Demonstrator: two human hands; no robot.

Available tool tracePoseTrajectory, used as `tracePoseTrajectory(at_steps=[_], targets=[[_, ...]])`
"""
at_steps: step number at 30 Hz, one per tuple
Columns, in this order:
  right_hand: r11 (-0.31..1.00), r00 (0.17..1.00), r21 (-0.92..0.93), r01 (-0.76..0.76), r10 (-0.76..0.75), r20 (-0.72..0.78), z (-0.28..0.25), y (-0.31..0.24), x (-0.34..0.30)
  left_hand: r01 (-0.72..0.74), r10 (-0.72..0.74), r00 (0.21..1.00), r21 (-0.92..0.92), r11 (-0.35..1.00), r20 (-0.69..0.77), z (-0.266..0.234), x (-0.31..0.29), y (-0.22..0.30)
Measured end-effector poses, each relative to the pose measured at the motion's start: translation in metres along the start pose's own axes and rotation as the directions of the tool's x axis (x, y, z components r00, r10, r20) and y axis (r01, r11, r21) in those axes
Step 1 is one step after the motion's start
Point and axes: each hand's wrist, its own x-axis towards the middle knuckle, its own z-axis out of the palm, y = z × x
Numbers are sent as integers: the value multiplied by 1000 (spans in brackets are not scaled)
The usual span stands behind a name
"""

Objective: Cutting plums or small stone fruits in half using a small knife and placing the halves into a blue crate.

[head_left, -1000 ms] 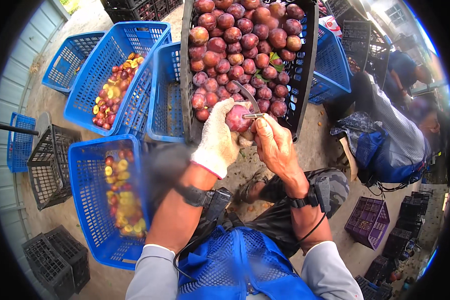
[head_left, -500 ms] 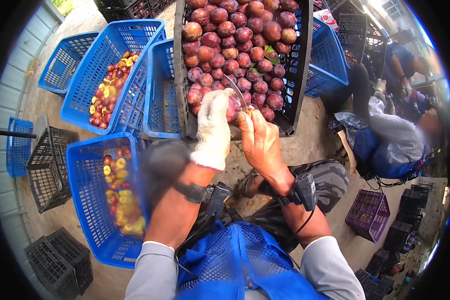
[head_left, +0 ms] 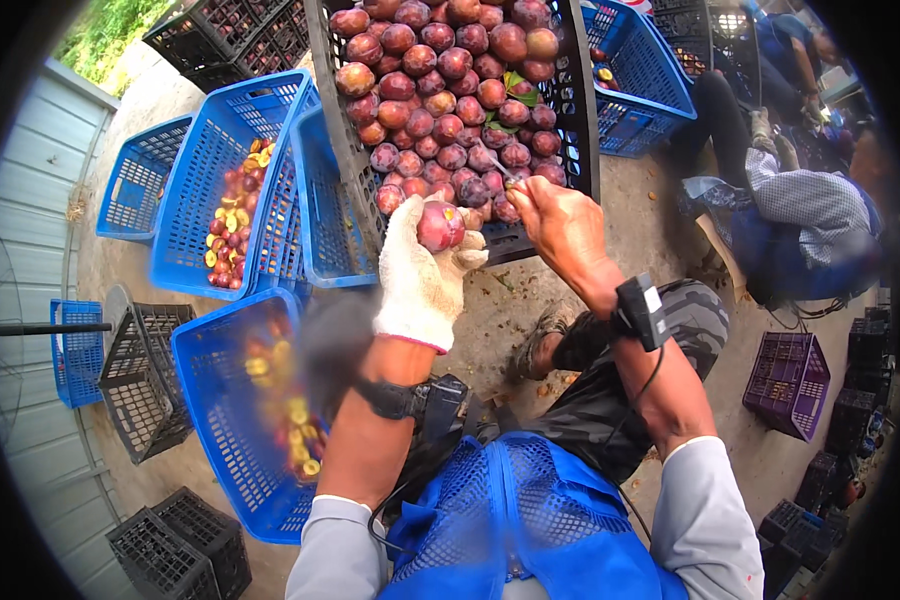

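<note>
White knitted glove covers the person's left hand (head_left: 422,268), whose fingers curl around a red plum (head_left: 440,227) held just in front of the black crate (head_left: 587,140) full of whole plums (head_left: 440,90). The bare right hand (head_left: 568,228) pinches a small curved knife (head_left: 496,166), its handle mostly hidden by the fingers. Half a second ago both hands were close together with the blade at the fruit; now the right hand has swung off to the right, and knife and plum stand apart. Yellow shows on the plum's skin, probably a fresh cut, so the work on this fruit seems begun but not finished: it is not split like the pieces (head_left: 302,435) in the blue basket (head_left: 220,410) at left
</note>
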Motion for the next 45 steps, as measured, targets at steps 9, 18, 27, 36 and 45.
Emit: tracePoseTrajectory(at_steps=[9, 18, 27, 36, 45], targets=[[710, 969, 674, -203, 49, 241, -13, -55, -41, -26, 58, 991, -256, 966, 119, -5, 17, -14], [833, 996, 552, -29, -20, 83, -6, -59, -40, -51, 81, 992, -272, 961, 100, 2, 15, -17], [842, 993, 534, -79, 21, 114, 11, -68, -32, -513, 524, 852, 200, 835, -1, -4, 33, -11], [307, 828, 778, -549, 73, 555, -2, -48, -21, -339, 326, 928, 46, 940, 178, -3, 16, -4], [478, 708, 671, -566, -133, 693, -50, -18, -9, -220, 133, 919, 205, 954, 371, -19, 0, 10]])
